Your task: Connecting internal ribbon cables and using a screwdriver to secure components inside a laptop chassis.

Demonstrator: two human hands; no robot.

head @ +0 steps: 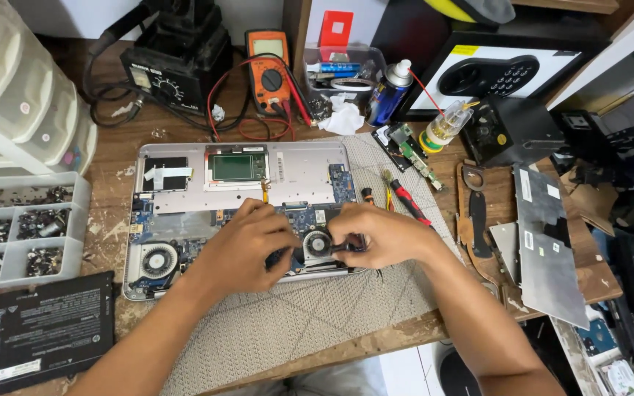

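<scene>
— Where's the fan [318,243]?
— Near the front edge of the opened laptop [302,172]. The left hand [247,246] presses beside it, fingers curled together; the right hand [376,236] pinches a small dark piece.
— What piece?
— Can't tell; fingers hide it.

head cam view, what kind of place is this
Most likely an electronics repair bench. An opened laptop lies on a wooden table with both hands at its right cooling fan; an orange multimeter, a tray of sorted screws and a removed battery sit around it.
</scene>
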